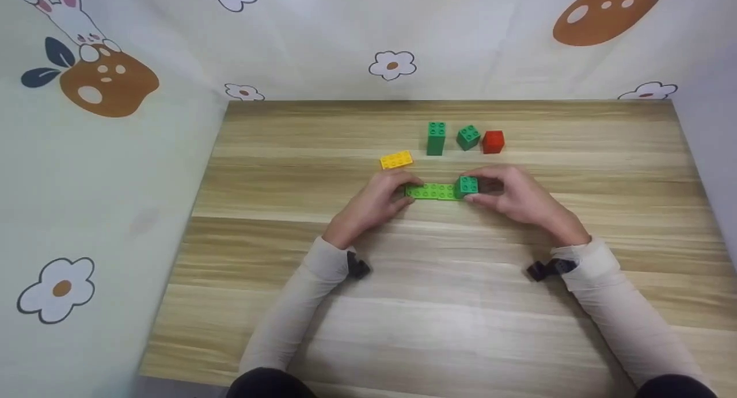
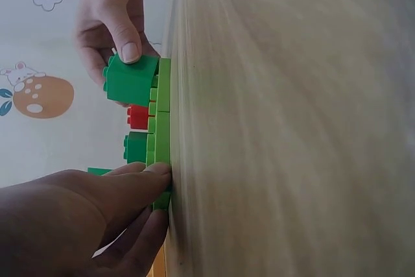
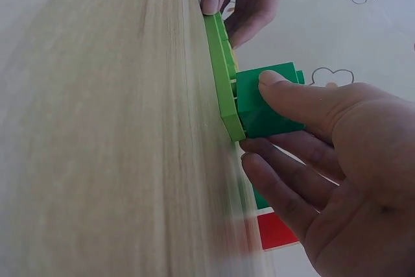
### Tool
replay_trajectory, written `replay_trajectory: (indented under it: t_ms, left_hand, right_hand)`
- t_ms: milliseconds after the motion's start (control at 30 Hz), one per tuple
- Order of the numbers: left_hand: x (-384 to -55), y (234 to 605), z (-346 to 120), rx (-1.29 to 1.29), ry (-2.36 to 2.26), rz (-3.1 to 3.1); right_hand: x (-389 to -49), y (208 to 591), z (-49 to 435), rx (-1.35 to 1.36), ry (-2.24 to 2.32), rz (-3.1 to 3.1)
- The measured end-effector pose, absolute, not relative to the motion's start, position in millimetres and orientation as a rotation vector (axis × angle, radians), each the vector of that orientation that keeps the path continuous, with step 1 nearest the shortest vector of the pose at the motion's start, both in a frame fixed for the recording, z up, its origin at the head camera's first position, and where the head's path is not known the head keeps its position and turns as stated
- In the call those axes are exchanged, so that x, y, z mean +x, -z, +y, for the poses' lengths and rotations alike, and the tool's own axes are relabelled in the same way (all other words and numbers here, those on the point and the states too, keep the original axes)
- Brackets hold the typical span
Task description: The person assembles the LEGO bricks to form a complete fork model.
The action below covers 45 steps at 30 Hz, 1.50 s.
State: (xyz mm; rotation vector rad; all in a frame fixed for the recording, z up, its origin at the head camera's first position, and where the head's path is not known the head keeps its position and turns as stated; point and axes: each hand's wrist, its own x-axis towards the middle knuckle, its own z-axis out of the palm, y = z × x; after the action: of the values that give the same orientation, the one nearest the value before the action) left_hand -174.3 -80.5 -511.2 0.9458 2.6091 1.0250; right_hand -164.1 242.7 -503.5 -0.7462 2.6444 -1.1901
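A light green row of flat toy building bricks (image 1: 430, 192) lies on the table, a seam showing partway along it. My left hand (image 1: 380, 197) pinches its left end between thumb and fingers. At the right end, my right hand (image 1: 515, 193) holds a dark green toy brick (image 1: 467, 186) by its sides. In the left wrist view this green brick (image 2: 132, 79) sits slightly tilted over the light green studs, its lower edge right at them. The right thumb (image 3: 271, 79) presses on one side face of the brick, with fingers below on the opposite side.
Behind the hands stand a tall green brick (image 1: 436, 139), a smaller green brick (image 1: 468, 137) and a red brick (image 1: 493, 141). A flat yellow brick (image 1: 396, 159) lies just beyond the left hand. A patterned cloth wall (image 1: 322, 46) borders the wooden table (image 1: 437, 306).
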Motion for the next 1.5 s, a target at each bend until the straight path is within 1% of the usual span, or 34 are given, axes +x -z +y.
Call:
replay_trajectory:
  t_ms: [1500]
  left_hand:
    - [-173.3, 512.5, -80.8, 0.957, -1.051, 2.618]
  right_hand:
    - [-163.9, 506.5, 243.6, -0.779, 1.167, 2.68]
